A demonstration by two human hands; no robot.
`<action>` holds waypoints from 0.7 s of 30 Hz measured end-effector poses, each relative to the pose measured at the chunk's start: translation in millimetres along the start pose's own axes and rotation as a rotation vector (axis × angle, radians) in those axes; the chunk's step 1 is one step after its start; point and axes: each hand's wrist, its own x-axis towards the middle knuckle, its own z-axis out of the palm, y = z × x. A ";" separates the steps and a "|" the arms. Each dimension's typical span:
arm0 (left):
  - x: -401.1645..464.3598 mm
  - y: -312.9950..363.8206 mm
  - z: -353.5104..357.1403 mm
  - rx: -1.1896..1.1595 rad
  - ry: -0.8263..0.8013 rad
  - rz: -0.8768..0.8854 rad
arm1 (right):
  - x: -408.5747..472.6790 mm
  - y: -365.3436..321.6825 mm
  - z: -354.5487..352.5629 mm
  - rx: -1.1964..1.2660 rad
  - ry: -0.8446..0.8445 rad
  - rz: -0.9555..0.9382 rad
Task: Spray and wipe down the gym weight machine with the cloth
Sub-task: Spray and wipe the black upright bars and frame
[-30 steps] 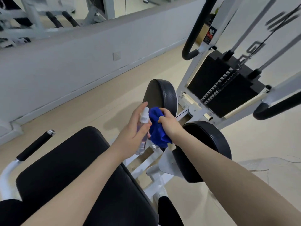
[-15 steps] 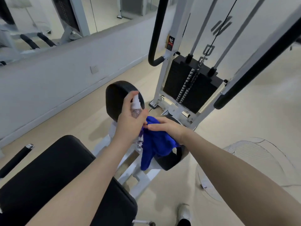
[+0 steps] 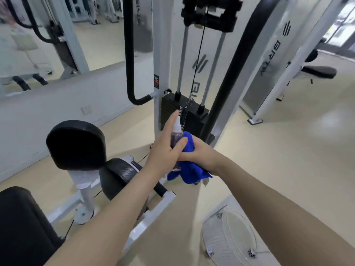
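Note:
A small clear spray bottle (image 3: 176,138) with a white nozzle stands upright in my left hand (image 3: 165,150), whose index finger points up beside the nozzle. My right hand (image 3: 199,155) grips a bunched blue cloth (image 3: 189,172) right next to the bottle, and part of the cloth hangs down. Both hands are held in front of the white weight machine's black weight stack (image 3: 192,116). Two black round pads (image 3: 75,144) of the machine sit to the left, and its black seat (image 3: 21,223) fills the bottom left corner.
A black padded bar (image 3: 233,73) slants up past the stack, and a curved black handle (image 3: 129,60) hangs to its left. A white wire-guard fan (image 3: 230,239) lies on the beige floor at lower right. Mirrors line the left wall, and another bench (image 3: 318,72) stands at far right.
My view has tilted up and turned, so the weight stack and frame now stand straight ahead. Both hands stay together with bottle and cloth and have lifted toward the stack.

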 end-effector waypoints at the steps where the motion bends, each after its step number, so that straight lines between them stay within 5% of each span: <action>1: 6.1 11.8 14.9 -0.015 -0.001 0.028 | -10.7 -4.7 -19.0 -0.027 -0.020 0.004; 5: 28.1 49.9 59.5 -0.100 0.071 0.046 | -40.0 -18.3 -79.8 -0.088 -0.022 0.022; 11: 93.5 85.3 56.9 0.021 0.076 0.118 | -30.0 -59.7 -142.4 -0.090 0.513 -0.075; 21: 216.1 181.2 56.0 0.343 -0.054 0.435 | -36.4 -153.3 -232.9 -0.024 0.991 -0.279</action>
